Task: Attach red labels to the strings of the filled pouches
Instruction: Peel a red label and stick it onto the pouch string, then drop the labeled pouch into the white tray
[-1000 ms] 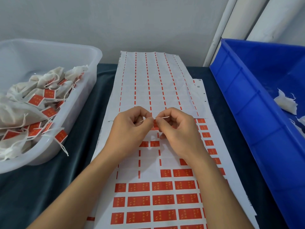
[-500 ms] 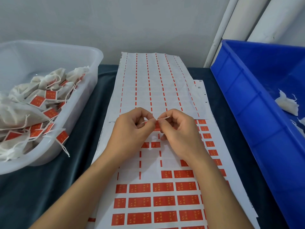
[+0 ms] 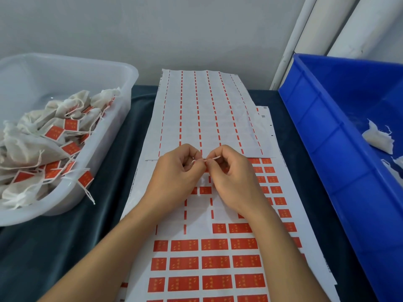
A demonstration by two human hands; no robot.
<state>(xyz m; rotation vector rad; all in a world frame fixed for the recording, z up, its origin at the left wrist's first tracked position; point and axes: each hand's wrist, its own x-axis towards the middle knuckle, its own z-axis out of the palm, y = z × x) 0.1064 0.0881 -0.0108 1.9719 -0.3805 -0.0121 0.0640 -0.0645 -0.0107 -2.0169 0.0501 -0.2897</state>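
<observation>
Over the middle of the label sheet [image 3: 218,264], my left hand [image 3: 176,179] and my right hand [image 3: 233,182] meet fingertip to fingertip. Both pinch a thin white string [image 3: 212,158] whose end sticks out to the right above my right fingers. A sliver of a red label [image 3: 206,170] shows between the fingertips. Any pouch on that string is hidden under my hands. Rows of red labels remain on the near part of the sheet. Filled white pouches with red labels [image 3: 54,136] fill the clear tub [image 3: 104,162] on the left.
A peeled sheet with only red strips [image 3: 202,114] lies behind my hands, overlapping the label sheet. On the right stands a blue bin [image 3: 327,149] holding a few unlabelled white pouches [image 3: 379,138]. A dark cloth [image 3: 54,247] covers the table. White pipes [image 3: 305,29] run up the wall.
My hands have stayed together at the same spot. The fingertips have shifted slightly on the string and label.
</observation>
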